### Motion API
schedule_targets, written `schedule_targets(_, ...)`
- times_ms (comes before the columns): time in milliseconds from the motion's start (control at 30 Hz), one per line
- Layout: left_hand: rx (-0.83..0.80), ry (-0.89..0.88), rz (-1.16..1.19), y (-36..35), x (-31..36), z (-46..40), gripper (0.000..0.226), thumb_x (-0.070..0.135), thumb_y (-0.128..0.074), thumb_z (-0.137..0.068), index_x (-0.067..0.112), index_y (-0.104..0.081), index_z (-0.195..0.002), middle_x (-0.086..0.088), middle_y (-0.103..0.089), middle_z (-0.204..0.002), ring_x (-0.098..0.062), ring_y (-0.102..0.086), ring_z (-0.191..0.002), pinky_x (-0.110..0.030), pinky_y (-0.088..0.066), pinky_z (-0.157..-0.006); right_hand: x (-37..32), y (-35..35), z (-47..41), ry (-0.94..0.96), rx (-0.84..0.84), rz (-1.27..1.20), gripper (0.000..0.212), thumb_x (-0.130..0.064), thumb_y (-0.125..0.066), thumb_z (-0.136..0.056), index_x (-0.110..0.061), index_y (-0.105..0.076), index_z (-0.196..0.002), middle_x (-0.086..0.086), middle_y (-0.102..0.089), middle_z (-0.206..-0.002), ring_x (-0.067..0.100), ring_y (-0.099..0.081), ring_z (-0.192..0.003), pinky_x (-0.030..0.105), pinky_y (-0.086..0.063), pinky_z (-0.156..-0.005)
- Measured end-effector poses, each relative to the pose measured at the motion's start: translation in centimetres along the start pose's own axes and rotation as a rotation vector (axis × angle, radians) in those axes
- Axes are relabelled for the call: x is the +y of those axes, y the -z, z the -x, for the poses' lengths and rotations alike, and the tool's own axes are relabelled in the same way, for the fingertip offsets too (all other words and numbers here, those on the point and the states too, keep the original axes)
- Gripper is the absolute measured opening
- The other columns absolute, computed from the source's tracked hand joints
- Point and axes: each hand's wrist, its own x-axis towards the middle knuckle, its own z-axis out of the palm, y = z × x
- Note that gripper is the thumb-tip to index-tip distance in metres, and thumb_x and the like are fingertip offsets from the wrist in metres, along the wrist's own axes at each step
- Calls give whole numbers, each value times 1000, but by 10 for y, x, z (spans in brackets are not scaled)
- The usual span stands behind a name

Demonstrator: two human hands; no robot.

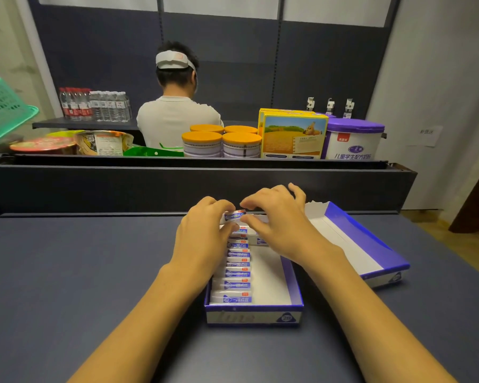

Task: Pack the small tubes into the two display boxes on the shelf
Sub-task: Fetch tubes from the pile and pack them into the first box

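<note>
At the far left a green plastic basket (3, 106) leaned in over the upper shelf, with foil-lidded noodle bowls (67, 143) just beside it and shrink-wrapped water bottles (94, 105) behind. A person in a pale shirt (177, 117) stood with their back turned beyond the shelf.

On the dark blue shelf (81, 272) in front, the left hand (205, 233) curled over the far end of the nearer blue-and-white cardboard display box (253, 313), its fingers and thumb pinching one small white-and-blue tube (235, 216) held just above the box. Below that hand a row of small white-and-blue tubes (237, 272) lay packed edge to edge along the box's left side, the right half showing bare white card. The right hand (277, 225) met the left at the same tube, fingertips touching its right end, the other fingers loosely spread.

Just to the right, partly under that wrist, the second blue-and-white display box (371, 244) lay angled. Behind, orange-lidded tins (221, 143), a yellow carton (293, 136) and a purple-lidded white tub (354, 139) stood side by side.
</note>
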Motion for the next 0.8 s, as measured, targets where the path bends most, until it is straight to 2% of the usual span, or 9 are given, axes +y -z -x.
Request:
schedule_targets(167,-20,-65,56,-2,-1,-2,26,29,-64,-88,17,-66,-111,-1,-60,-109,-6,-47,-90,-17,-38,-76,-8,2,-7,15,-46,0,23,-36,-56,-93,-28,-65,-113,-7,-64,-113,12,-46,-119,45,-5,-115)
schedule_targets(300,-10,-65,61,-4,-3,-3,28,31,-67,-85,17,-64,-109,-1,-59,-111,-7,-47,-90,-17,-39,-76,-10,5,-9,5,-67,29,21,-34,-57,-93,-28,-66,-111,-7,-64,-109,13,-48,-116,46,-6,-115)
schedule_targets(433,3,-71,82,-1,-3,-4,31,20,-68,-85,16,-59,-115,-4,-52,-117,-9,-49,-93,-18,-41,-75,-10,11,-10,15,-88,146,23,-36,-53,-95,-30,-66,-114,-4,-61,-113,17,-44,-118,48,-9,-113)
schedule_targets(633,44,20,1,8,-11,-5,30,17,-61,-90,15,-57,-120,-6,-55,-120,-17,-55,-103,-20,-40,-78,7,28,-2,-75,-57,150,19,-37,-56,-93,-32,-66,-109,-8,-64,-109,15,-46,-117,46,-11,-112)
schedule_targets(800,30,60,-112,10,-14,-5,27,21,-58,-92,16,-57,-119,-6,-55,-118,-20,-55,-102,-25,-41,-74,9,30,9,-106,-173,152,18,-35,-58,-92,-31,-67,-107,-9,-66,-109,14,-48,-115,47,-10,-114)
